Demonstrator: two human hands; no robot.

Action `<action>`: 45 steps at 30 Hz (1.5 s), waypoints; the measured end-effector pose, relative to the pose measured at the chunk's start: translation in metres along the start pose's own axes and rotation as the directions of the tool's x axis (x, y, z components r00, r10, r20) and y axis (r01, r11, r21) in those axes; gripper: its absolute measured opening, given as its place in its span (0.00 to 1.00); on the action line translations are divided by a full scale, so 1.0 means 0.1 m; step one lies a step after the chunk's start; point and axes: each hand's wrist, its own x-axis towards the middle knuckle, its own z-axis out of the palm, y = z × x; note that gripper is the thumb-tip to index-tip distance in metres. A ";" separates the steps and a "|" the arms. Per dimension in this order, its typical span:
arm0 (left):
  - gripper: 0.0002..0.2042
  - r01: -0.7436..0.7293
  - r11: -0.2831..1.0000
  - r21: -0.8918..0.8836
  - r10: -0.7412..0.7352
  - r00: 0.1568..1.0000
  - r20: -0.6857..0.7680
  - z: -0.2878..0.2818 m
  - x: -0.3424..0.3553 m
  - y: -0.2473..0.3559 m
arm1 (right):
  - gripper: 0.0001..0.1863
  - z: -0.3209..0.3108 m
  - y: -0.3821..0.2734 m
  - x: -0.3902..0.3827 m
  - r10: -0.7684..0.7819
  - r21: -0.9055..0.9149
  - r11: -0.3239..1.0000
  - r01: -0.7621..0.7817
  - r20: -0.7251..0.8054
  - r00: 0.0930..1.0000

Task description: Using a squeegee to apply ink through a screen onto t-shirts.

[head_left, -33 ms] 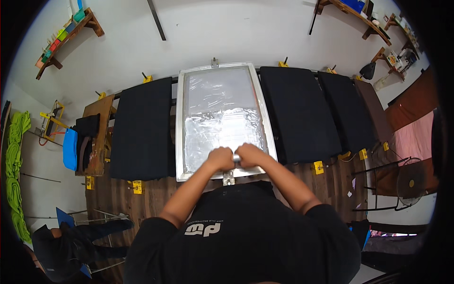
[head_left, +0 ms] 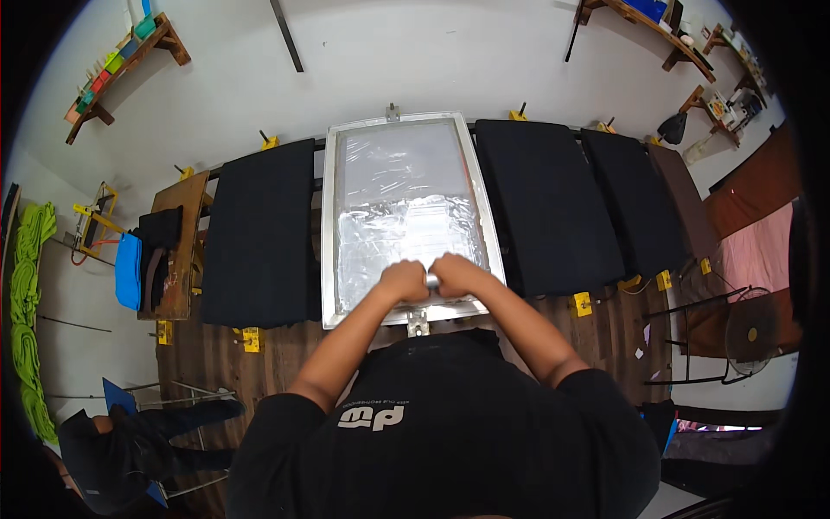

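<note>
An aluminium-framed screen (head_left: 399,161) with crinkled clear film on it lies crosswise over the printing station at centre, its lower part glossy. My left hand (head_left: 404,280) and my right hand (head_left: 456,277) are closed side by side on a short silver bar (head_left: 432,282) over the near part of the screen, with a small gap between them. The fingers are curled over it, so its ends are hidden. A metal clamp (head_left: 418,323) sits at the frame's near edge, just below my hands.
Padded black boards (head_left: 258,229) (head_left: 546,208) flank the screen. A wooden board (head_left: 169,294) at left bears blue (head_left: 127,271) and dark cloth. Another person (head_left: 112,458) is at lower left by a blue panel. A fan (head_left: 750,333) stands at right; wall shelves (head_left: 121,69) hang above.
Both hands and the bar appear very slightly farther forward. The whole view has shifted by a few pixels.
</note>
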 end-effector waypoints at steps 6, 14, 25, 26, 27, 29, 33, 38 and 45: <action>0.10 -0.142 0.982 0.127 0.188 0.817 -0.545 0.37 0.31 -0.27 | 0.12 0.19 0.11 0.23 0.003 0.002 1.000 -0.002 -0.360 0.933; 0.14 -0.106 0.991 0.084 0.128 0.935 -0.330 0.54 -0.31 -0.02 | 0.14 0.36 -0.30 -0.35 0.047 0.010 0.999 -0.046 -0.185 0.982; 0.12 0.016 0.997 0.078 0.009 0.948 -0.318 -0.15 0.66 -0.25 | 0.11 -0.18 0.27 0.58 0.004 -0.103 0.994 -0.029 -0.237 0.972; 0.12 0.028 0.996 0.087 -0.002 0.959 -0.285 -0.14 0.62 -0.23 | 0.11 -0.21 0.25 0.52 0.010 -0.104 0.994 -0.032 -0.205 0.979; 0.12 0.013 0.995 0.100 0.017 0.956 -0.293 -0.14 0.57 -0.20 | 0.10 -0.23 0.23 0.49 -0.015 -0.122 0.993 -0.008 -0.190 0.982; 0.12 -0.016 0.995 0.103 0.041 0.967 -0.252 -0.04 0.42 -0.16 | 0.10 -0.17 0.12 0.30 -0.017 -0.090 0.996 0.004 -0.140 0.990; 0.12 -0.023 0.996 0.082 0.040 0.977 -0.208 0.24 0.02 -0.01 | 0.13 0.07 -0.07 -0.11 -0.001 -0.074 0.997 -0.006 -0.102 0.995; 0.14 -0.044 0.998 0.052 0.049 0.993 -0.108 0.30 -0.11 -0.02 | 0.14 0.12 -0.14 -0.21 0.003 -0.029 1.000 -0.005 -0.048 0.999; 0.11 -0.043 0.998 0.038 0.053 0.939 -0.339 -0.09 0.31 -0.08 | 0.09 -0.11 0.18 0.27 0.058 -0.014 0.998 -0.064 -0.258 0.964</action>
